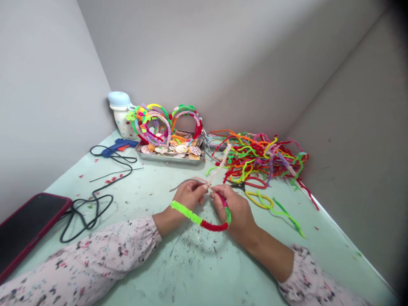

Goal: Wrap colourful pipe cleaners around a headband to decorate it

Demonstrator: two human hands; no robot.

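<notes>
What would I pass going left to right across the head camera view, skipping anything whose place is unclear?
Phone in a red case, blue glue gun, left hand's fingers, right hand's fingers, loose green strands.

A blue-lidded bottle (121, 121) stands near the wall (54, 63), well apart from a phone (28, 227).

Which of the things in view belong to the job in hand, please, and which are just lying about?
Likely part of the job:
part-wrapped band
pale fuzzy strip
pile of fuzzy strips
scissors, probably

Seemingly just lying about:
phone
lidded bottle
shells in the tray
glue gun, at least for now
</notes>
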